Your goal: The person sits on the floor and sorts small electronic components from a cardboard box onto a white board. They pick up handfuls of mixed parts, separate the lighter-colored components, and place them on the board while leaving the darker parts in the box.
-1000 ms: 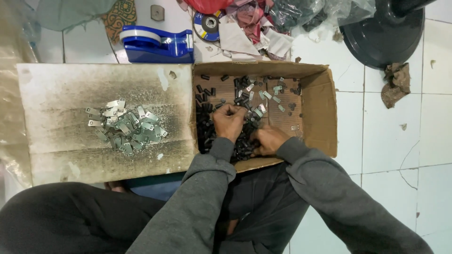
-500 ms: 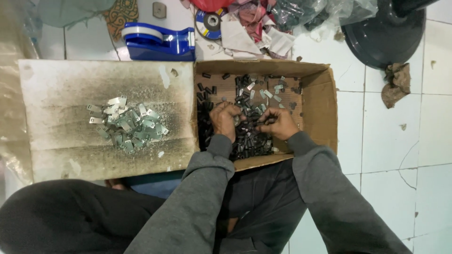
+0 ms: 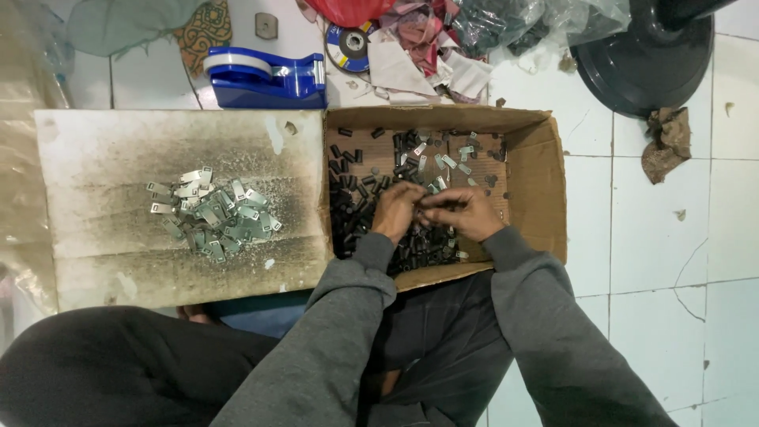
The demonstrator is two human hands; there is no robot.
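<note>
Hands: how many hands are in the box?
2. The left hand and the right hand meet fingertip to fingertip over the small black pieces inside the cardboard box. No other hands show.

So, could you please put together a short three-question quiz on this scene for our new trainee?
1. True or false: both hands, the left hand and the right hand, are over the cardboard box.
2. Where does the heap of silver metal pieces lie? A) inside the box B) on the flattened flap C) on the tiles
3. What blue thing sits behind the flap?

Key: 1 true; 2 B; 3 the tape dispenser.
</note>
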